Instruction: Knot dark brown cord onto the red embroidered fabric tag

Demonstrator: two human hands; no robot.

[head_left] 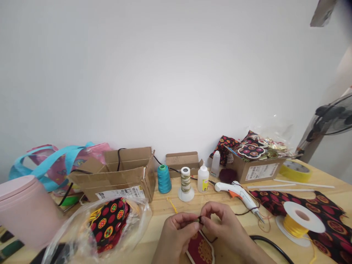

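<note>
My left hand [177, 236] and my right hand [227, 227] meet at the front middle of the table, fingertips pinched together. Between them is a short bit of dark cord [200, 219], mostly covered by the fingers. Just below hangs or lies a dark red piece with a gold pattern and a pale edge [202, 249]; my left hand hides part of it. A yellow cord end [172, 206] lies on the wood behind my left hand. Close to my right hand is a white glue gun [243, 196] with an orange trigger.
Behind my hands stand a teal thread cone [164, 179], a patterned spool [186, 181] and a glue bottle [203, 179]. At right are a yellow cord spool [296, 225], patterned fabric [327, 211] and a filled box [261, 170]. A plastic bag [137, 216], open carton [118, 178] and pink bin [30, 212] occupy the left.
</note>
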